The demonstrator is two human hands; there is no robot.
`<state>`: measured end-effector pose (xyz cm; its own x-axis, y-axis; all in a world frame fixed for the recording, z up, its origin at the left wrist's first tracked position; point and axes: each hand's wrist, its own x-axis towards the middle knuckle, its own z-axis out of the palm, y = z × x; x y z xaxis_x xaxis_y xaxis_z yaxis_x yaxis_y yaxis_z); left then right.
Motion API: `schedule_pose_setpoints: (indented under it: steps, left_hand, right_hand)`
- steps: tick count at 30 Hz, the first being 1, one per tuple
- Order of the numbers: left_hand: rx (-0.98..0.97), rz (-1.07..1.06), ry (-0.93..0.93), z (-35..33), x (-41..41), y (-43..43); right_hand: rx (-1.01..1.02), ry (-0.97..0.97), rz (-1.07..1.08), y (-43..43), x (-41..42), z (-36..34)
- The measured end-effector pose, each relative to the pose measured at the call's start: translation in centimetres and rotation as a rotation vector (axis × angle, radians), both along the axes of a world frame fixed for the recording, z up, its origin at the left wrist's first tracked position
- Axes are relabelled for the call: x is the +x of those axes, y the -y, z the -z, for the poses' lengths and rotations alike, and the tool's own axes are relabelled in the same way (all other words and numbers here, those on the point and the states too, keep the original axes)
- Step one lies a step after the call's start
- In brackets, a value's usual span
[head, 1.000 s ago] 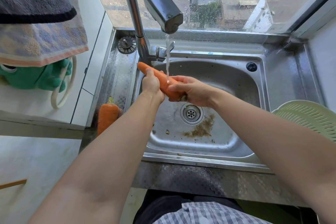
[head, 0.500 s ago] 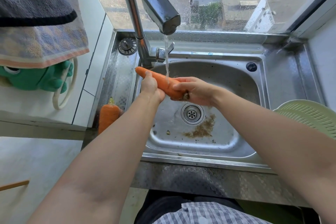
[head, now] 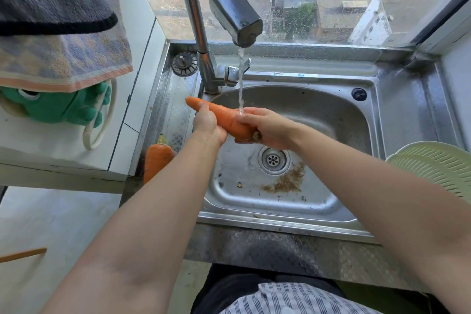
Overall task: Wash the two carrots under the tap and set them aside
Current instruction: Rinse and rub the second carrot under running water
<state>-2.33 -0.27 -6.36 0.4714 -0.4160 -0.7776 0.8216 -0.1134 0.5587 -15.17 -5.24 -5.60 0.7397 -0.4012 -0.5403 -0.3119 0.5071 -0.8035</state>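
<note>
An orange carrot (head: 224,116) is held across the steel sink (head: 331,115), under the thin stream of water from the tap (head: 229,13). My left hand (head: 207,123) grips its narrow end, with the tip sticking out to the left. My right hand (head: 265,127) wraps its thick stem end, where the water lands. A second carrot (head: 155,160) lies on the steel drainboard left of the sink, partly hidden behind my left forearm.
A pale green colander (head: 433,166) sits on the counter at the right edge. A sink plug (head: 184,64) rests behind the tap. Towels (head: 58,33) hang at upper left over a green toy (head: 56,107). Brown dirt lies near the drain (head: 274,159).
Both hands have shifted the carrot slightly up and left under the stream, rubbing it. The second carrot has not moved.
</note>
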Motion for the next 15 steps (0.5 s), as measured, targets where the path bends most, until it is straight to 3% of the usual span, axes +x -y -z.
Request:
schedule_pose_setpoints:
  steps: [2,7,11,15]
  left_hand:
    - [-0.004,-0.022,-0.011,0.2,0.5,-0.2]
    - [0.009,0.009,-0.012,-0.2,0.0,-0.1]
    - [-0.046,0.022,0.043,-0.5,0.0,-0.2]
    - [-0.084,0.095,0.064,-0.9,-1.8,0.1]
  right_hand:
    - [0.157,0.124,-0.062,0.5,-1.1,0.1]
    - [-0.183,-0.109,0.083,-1.0,1.2,0.0]
    - [0.152,0.089,-0.05,0.0,-0.9,-0.2]
    - [-0.07,-0.172,0.042,-0.8,1.0,0.0]
